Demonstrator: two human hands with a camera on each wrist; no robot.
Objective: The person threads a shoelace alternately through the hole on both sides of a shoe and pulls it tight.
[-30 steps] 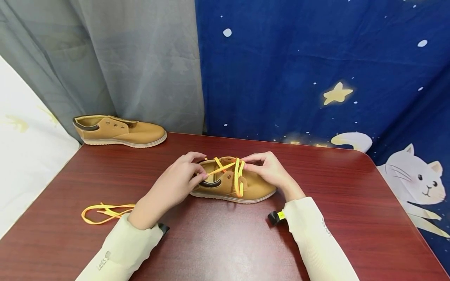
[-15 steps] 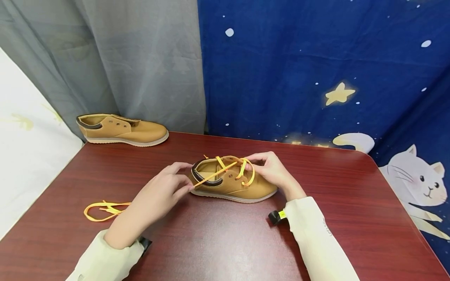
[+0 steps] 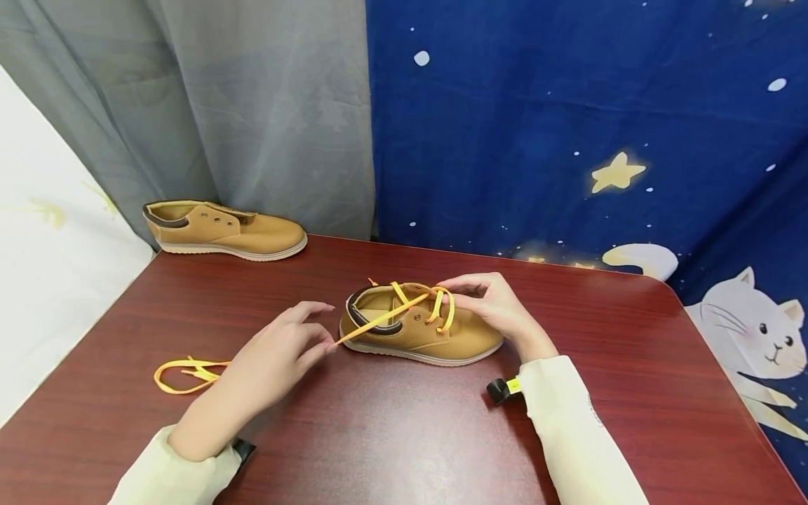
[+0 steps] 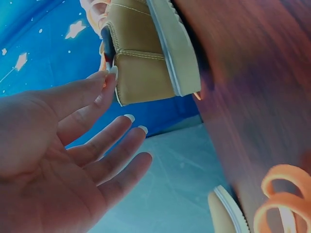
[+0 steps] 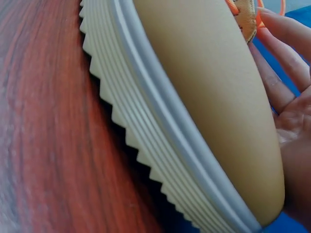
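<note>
A tan lace-up shoe (image 3: 476, 335) with a pale ridged sole stands on the table, toe to the right. A yellow-orange shoelace (image 3: 383, 319) is threaded through some of its eyelets. My left hand (image 3: 280, 358) pinches an end of this lace between thumb and index finger, just beyond the heel; the strand is taut across the shoe opening. The other left fingers are spread, as the left wrist view shows. My right hand (image 3: 499, 308) reaches over the front of the shoe and pinches the lace by the eyelet flap (image 5: 245, 22), where a loop curves out; its fingertips are partly hidden.
Another tan shoe (image 3: 265, 236), with no lace in it, stands at the back left by the grey curtain (image 3: 284, 119). A second yellow-orange shoelace (image 3: 203, 374) lies looped on the dark red table (image 3: 404, 442), left of my left forearm. A blue starry curtain (image 3: 492, 140) hangs behind.
My left hand has drawn the lace end leftward and down, from over the shoe opening to beyond the heel. The hanging loops near the eyelets have shrunk. My right hand stays about in place.
</note>
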